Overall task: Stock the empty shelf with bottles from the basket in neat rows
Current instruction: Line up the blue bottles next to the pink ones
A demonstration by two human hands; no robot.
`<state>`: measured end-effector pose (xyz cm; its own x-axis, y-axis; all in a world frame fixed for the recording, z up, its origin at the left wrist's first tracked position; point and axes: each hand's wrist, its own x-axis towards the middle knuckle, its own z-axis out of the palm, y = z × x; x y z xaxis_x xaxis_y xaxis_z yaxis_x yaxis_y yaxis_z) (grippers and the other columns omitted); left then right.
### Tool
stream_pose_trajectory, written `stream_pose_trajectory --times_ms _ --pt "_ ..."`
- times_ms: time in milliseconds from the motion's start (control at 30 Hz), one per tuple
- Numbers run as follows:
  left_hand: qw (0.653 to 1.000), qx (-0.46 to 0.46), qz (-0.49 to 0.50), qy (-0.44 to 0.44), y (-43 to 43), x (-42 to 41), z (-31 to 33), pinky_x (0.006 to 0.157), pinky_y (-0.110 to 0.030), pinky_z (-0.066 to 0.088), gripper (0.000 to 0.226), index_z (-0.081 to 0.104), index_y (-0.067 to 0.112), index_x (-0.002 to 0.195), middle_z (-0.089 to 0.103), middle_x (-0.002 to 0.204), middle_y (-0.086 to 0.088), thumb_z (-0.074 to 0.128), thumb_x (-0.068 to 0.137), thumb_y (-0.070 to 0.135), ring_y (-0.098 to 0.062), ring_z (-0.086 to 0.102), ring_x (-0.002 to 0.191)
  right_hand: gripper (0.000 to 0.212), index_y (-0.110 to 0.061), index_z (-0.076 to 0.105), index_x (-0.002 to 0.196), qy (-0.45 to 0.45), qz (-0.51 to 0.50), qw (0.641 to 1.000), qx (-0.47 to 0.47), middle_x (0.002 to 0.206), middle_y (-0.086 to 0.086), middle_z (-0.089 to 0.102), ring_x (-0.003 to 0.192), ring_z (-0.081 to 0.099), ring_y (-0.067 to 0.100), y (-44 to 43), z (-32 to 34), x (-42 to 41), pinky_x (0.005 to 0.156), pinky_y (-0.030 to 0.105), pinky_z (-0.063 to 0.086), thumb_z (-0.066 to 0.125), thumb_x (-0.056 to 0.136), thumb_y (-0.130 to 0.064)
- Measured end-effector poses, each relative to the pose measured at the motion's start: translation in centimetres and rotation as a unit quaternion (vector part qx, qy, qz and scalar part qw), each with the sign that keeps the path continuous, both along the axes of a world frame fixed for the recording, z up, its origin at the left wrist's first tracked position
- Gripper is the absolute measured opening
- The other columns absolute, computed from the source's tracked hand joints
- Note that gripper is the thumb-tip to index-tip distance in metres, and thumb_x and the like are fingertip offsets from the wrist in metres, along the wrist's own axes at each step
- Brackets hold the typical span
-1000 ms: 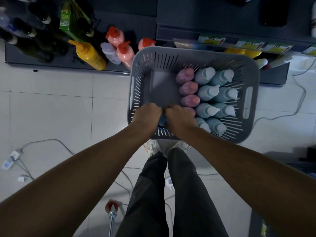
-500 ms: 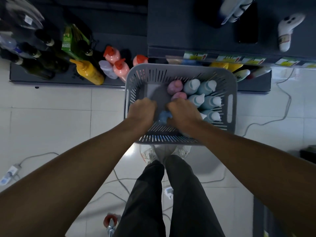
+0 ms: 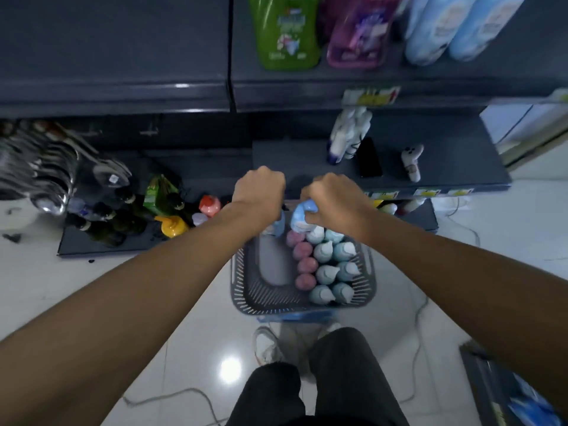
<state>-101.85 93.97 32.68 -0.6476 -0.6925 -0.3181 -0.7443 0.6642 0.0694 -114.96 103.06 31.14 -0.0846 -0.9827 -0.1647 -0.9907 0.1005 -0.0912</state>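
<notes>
A grey slatted basket (image 3: 246,290) stands on the floor in front of my feet. It holds a row of pink bottles (image 3: 305,265) and two rows of pale teal bottles (image 3: 333,269); its left half is bare. My right hand (image 3: 333,201) grips a light blue bottle (image 3: 299,215) by its top, lifted above the basket's far rim. My left hand (image 3: 259,193) is curled round another light blue bottle (image 3: 279,224), mostly hidden under the fist. Both hands hover in front of the dark shelf (image 3: 430,167).
The dark shelf carries a white bottle (image 3: 349,133), a black phone (image 3: 368,161) and a small white figure (image 3: 412,161). Higher up stand green, purple and blue packs (image 3: 289,29). Lower left shelf holds dark bottles (image 3: 101,222), a yellow bottle (image 3: 172,226). Cables lie on the white floor.
Both hands have risen out of the basket, each with a light blue bottle, and moved toward the shelf. The view has tilted up, showing more shelves.
</notes>
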Motion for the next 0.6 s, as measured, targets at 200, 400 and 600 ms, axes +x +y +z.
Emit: stream_pose_trajectory --times_ms 200,400,600 --pt "0.999 -0.016 -0.038 0.03 -0.8 -2.0 8.5 0.065 -0.037 0.051 0.036 0.069 0.009 0.1 0.063 0.094 -0.012 0.087 0.075 0.028 -0.031 0.058 0.079 0.015 -0.01 0.073 0.087 -0.052 -0.019 0.998 -0.031 0.082 0.007 0.066 0.081 0.059 0.029 1.3 8.1 -2.5 0.066 0.036 0.048 0.067 0.079 -0.021" --pt "0.993 -0.054 -0.09 0.06 -0.3 -5.2 15.2 0.07 -0.042 0.06 0.026 0.071 0.011 0.087 0.063 0.085 -0.009 0.082 0.074 0.03 -0.031 0.061 0.079 0.025 -0.01 0.082 0.097 -0.066 -0.035 0.991 -0.109 0.089 0.005 0.077 0.083 0.065 0.025 3.2 14.7 -5.8 0.075 0.035 0.053 0.074 0.076 -0.02" --pt "0.984 -0.078 -0.125 0.103 1.3 -8.8 20.4 0.057 -0.033 0.05 0.043 0.047 0.015 0.057 0.047 0.06 -0.003 0.085 0.07 0.031 -0.026 0.057 0.066 0.021 -0.015 0.082 0.092 -0.043 -0.071 0.989 -0.122 0.059 -0.021 0.054 0.061 0.054 0.008 4.6 20.8 -9.8 0.062 0.023 0.039 0.076 0.073 -0.022"
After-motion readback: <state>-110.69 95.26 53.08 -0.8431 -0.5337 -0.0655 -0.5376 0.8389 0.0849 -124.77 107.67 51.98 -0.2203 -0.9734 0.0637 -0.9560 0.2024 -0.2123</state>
